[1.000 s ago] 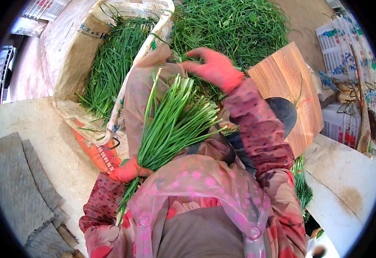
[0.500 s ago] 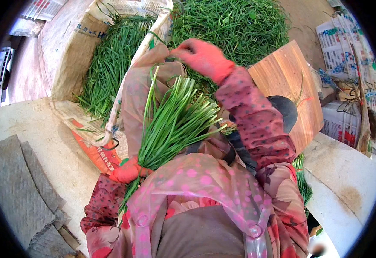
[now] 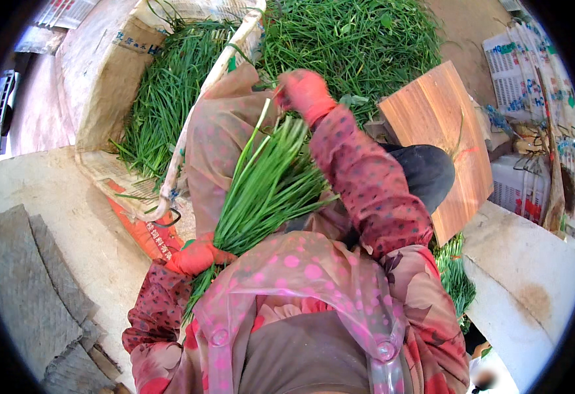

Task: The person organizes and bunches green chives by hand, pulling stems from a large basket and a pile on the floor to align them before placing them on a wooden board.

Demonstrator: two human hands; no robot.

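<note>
My left hand (image 3: 202, 255), in a red glove, is closed around the lower part of a bunch of garlic chives (image 3: 261, 184). The bunch lies tilted across my lap, pale cut ends pointing away from me, leaf tips trailing below the hand. My right hand (image 3: 304, 97), also red-gloved, is above the far end of the bunch. Its fingers are pinched together at the pale end of one stalk (image 3: 256, 131), which stands apart from the rest. Some motion blur softens the fingertips. An apron (image 3: 300, 272) with pink dots covers my front and knees.
Loose chives (image 3: 353, 46) are heaped on the floor ahead. More chives (image 3: 169, 98) fill a pale-rimmed container (image 3: 107, 98) at the left. A wooden board (image 3: 445, 131) leans beside my right knee. Bundled chives (image 3: 455, 272) lie by my right elbow; wrapped packages (image 3: 521, 184) stand at far right.
My right hand has come down and slightly right, closer to the stalk ends, with its forearm drawn inward. The separate stalk now leans toward its fingers. The left hand keeps its grip.
</note>
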